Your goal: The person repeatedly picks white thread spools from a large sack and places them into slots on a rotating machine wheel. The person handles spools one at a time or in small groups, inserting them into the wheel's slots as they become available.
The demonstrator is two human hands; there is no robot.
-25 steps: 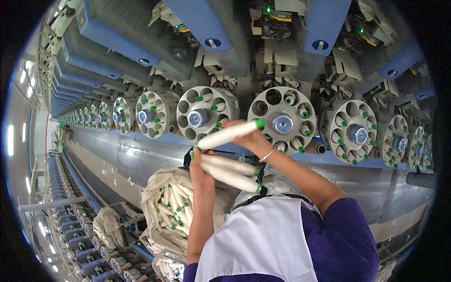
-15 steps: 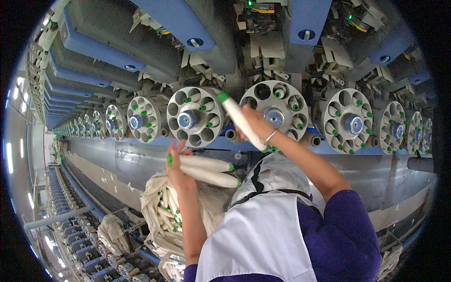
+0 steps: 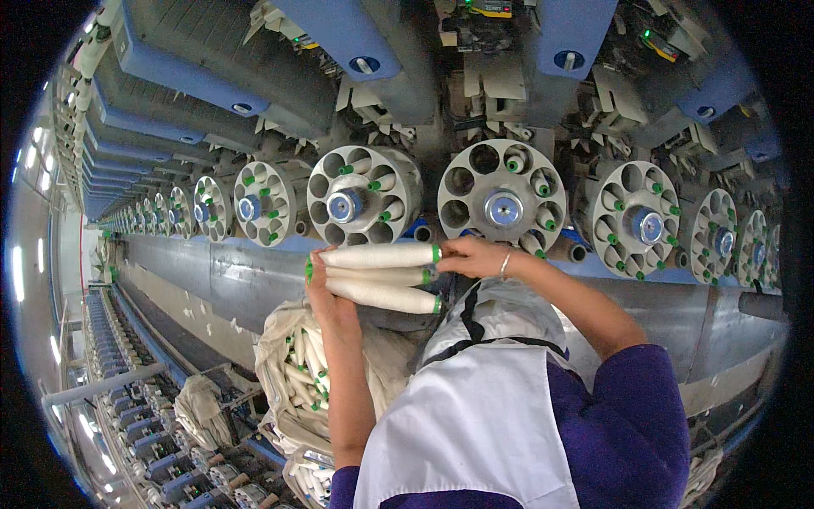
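Note:
My left hand (image 3: 329,293) is closed around the left ends of three white yarn bobbins (image 3: 381,256) with green tips. They lie side by side, pointing right. My right hand (image 3: 476,256) has its fingers pinched at the green right tip of the uppermost bobbin. Any loose thread there is too fine to make out. Just beyond the hands stand two round magazines, one on the left (image 3: 366,222) and one on the right (image 3: 465,208). Each has some pockets filled with bobbins and others without. Below my left hand, a cloth sack (image 3: 275,365) holds many more green-tipped bobbins (image 3: 298,373).
A long row of similar magazines (image 3: 632,246) runs both ways along the winding machine. Blue machine housings (image 3: 560,34) jut out above. A metal ledge (image 3: 636,301) passes under the magazines. At lower left are another cloth bundle (image 3: 202,416) and a second machine row (image 3: 144,450).
My right hand has come down and left from the magazines, bringing its bobbin to the two in my left hand, which now holds three. The view has shifted slightly.

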